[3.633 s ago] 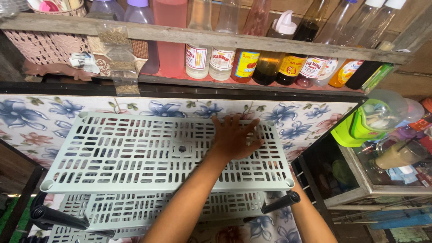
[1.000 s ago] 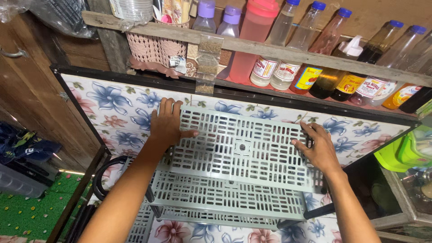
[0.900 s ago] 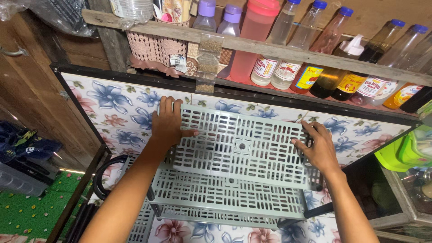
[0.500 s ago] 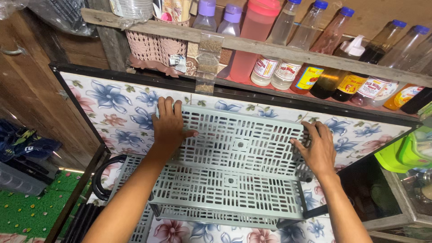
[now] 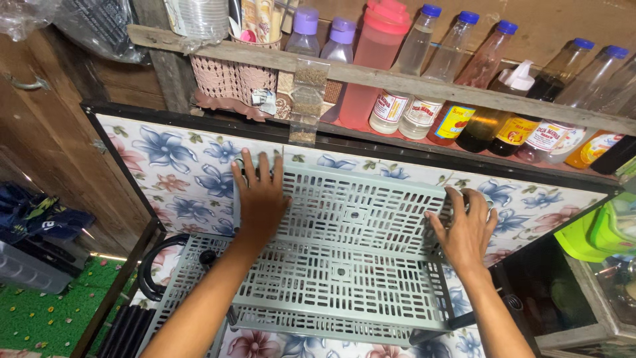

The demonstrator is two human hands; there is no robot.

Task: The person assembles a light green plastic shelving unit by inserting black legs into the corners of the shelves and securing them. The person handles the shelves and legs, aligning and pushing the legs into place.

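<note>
The grey slotted plastic rack (image 5: 344, 265) stands in tiers below the person, its top shelf (image 5: 358, 212) directly under both hands and pushed up against the flower-patterned panel (image 5: 179, 166) just beyond the fingertips. The left hand (image 5: 260, 199) lies flat on the shelf's far left corner, fingers spread and reaching over the back edge; the right hand (image 5: 467, 232) rests on the right edge, fingers spread and curling slightly over the rim, gripping nothing tightly. The rack looks light and fairly stiff, though such thin gridded plastic probably flexes in the middle and the tiers may wobble on their dark posts (image 5: 430, 335). The solid rims and corners, where the hands already sit, seem the safest places to take hold; the slots offer finger purchase but could pinch. Above the hands, a wooden shelf (image 5: 397, 79) carries bottles (image 5: 457, 99), well apart from the rack.
</note>
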